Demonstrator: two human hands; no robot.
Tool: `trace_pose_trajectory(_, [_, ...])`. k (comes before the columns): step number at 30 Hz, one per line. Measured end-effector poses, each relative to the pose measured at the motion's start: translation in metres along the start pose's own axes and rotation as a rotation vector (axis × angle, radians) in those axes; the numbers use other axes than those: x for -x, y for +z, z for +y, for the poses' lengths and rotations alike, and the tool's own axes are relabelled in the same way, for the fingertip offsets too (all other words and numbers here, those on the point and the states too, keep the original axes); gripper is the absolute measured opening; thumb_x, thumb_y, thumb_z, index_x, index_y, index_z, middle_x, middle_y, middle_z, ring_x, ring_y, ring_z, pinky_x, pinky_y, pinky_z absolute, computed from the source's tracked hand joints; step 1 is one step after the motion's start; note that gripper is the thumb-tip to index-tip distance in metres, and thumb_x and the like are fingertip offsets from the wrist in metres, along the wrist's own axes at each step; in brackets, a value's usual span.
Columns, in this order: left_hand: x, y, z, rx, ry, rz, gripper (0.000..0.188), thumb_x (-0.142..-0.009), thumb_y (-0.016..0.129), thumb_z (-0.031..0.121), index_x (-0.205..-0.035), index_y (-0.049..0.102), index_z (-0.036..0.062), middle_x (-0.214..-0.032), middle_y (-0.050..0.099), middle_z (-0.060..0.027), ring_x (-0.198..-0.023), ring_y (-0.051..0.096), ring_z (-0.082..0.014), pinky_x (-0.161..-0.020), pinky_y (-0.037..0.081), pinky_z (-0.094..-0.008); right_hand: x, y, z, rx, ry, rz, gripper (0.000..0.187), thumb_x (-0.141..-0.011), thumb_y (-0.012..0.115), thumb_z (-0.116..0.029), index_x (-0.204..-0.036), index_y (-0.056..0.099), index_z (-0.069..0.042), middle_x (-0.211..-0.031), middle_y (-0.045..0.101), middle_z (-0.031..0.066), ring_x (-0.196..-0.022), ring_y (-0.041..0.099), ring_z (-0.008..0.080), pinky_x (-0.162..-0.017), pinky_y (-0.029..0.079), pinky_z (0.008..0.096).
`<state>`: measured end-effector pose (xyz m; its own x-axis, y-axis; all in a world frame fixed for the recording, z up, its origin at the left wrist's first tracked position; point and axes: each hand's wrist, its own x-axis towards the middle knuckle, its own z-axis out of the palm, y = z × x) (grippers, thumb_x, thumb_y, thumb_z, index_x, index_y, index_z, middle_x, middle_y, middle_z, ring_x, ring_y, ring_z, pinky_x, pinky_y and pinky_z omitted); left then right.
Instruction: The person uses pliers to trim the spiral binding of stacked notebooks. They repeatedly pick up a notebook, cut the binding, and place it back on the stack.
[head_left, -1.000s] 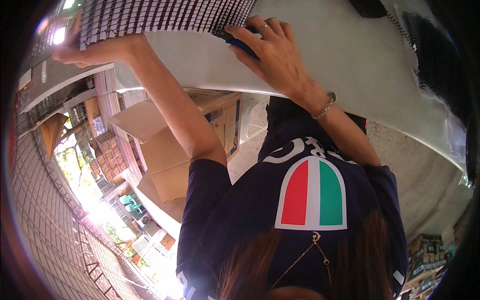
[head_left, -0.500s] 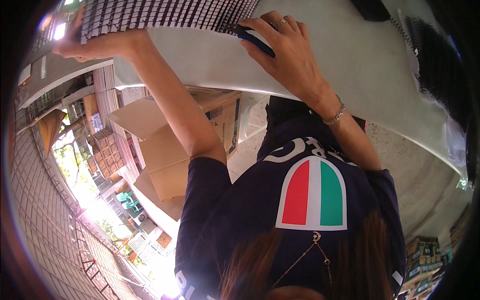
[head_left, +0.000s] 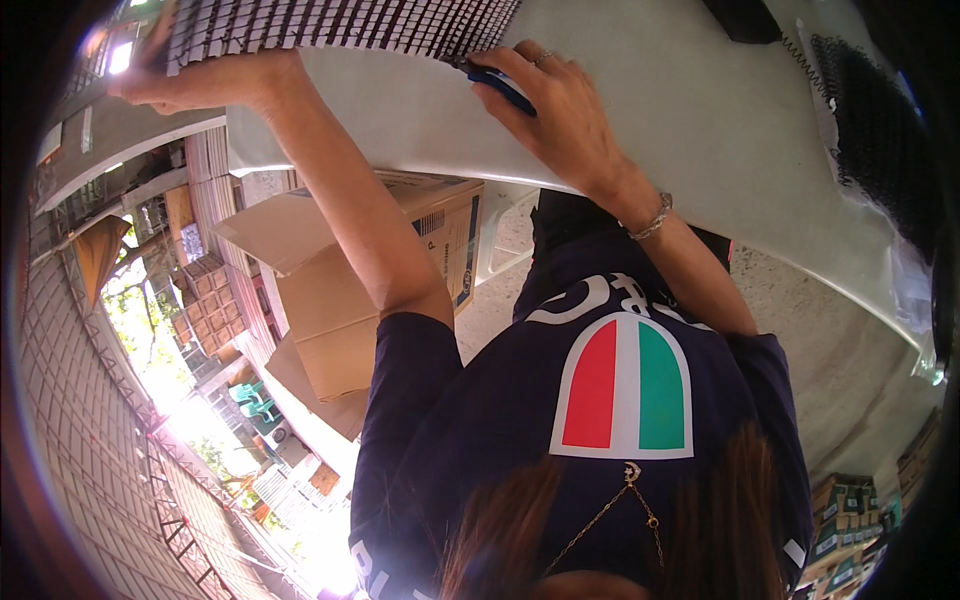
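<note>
Over the pale tabletop (head_left: pixel 700 130), a blue tool (head_left: pixel 508 92) slants forward-left.

Bare table (head_left: pixel 700 120) lies open right of my right fingers (head_left: pixel 515 66), until a black heap (head_left: pixel 880 140); leftward, a grid sheet (head_left: pixel 330 25) blocks.

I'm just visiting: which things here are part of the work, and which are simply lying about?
In use:
- grid sheet, at the left hand
- blue-handled tool, held in the right hand at the sheet's edge
- pale table, beneath

Apparently just about:
- cardboard box
- green chairs
- black object with coiled cord
</note>
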<state>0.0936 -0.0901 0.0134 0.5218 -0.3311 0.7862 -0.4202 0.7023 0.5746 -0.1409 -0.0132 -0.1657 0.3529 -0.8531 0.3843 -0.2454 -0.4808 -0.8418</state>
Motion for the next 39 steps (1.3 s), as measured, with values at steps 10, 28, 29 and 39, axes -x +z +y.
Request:
trace_pose_trajectory(10, [-0.014, -0.004, -0.011, 0.112, -0.013, -0.139, 0.047, -0.096, 0.038, 0.063, -0.075, 0.040, 0.0218, -0.084, 0.047, 0.0038, -0.084, 0.058, -0.0111, -0.075, 0.050, -0.0395, -0.001, -0.016, -0.004, 0.179, -0.083, 0.068, 0.031, -0.096, 0.067, -0.029, -0.123, 0.064, -0.015, -0.106, 0.065, 0.0124, -0.099, 0.062, 0.0298, -0.093, 0.045, 0.0462])
trace_pose_trajectory(28, [-0.005, -0.003, -0.011, 0.033, 0.033, -0.021, 0.047, -0.100, 0.042, 0.057, -0.087, 0.057, 0.0150, -0.095, 0.059, -0.0044, -0.093, 0.064, -0.0183, -0.083, 0.055, -0.0370, 0.007, -0.003, 0.005, 0.311, -0.088, 0.028, 0.044, -0.092, 0.071, -0.028, -0.127, 0.053, -0.008, -0.113, 0.059, 0.0163, -0.104, 0.056, 0.0305, -0.089, 0.039, 0.0436])
trace_pose_trajectory(29, [0.001, -0.002, -0.008, 0.023, 0.032, -0.004, 0.046, -0.100, 0.042, 0.057, -0.087, 0.056, 0.0147, -0.094, 0.060, -0.0047, -0.092, 0.065, -0.0182, -0.081, 0.055, -0.0359, 0.007, -0.006, 0.003, 0.308, -0.118, 0.050, 0.048, -0.090, 0.073, -0.030, -0.127, 0.052, -0.007, -0.114, 0.059, 0.0172, -0.104, 0.057, 0.0312, -0.089, 0.039, 0.0439])
trace_pose_trajectory(39, [0.031, 0.028, 0.025, -0.064, 0.015, 0.158, 0.042, -0.102, 0.048, 0.049, -0.083, 0.053, 0.0117, -0.082, 0.061, -0.0077, -0.078, 0.070, -0.0177, -0.067, 0.060, -0.0249, 0.003, -0.008, 0.015, 0.259, -0.137, -0.002, 0.047, -0.084, 0.077, -0.024, -0.120, 0.054, -0.005, -0.117, 0.060, 0.0181, -0.108, 0.057, 0.0352, -0.093, 0.041, 0.0497])
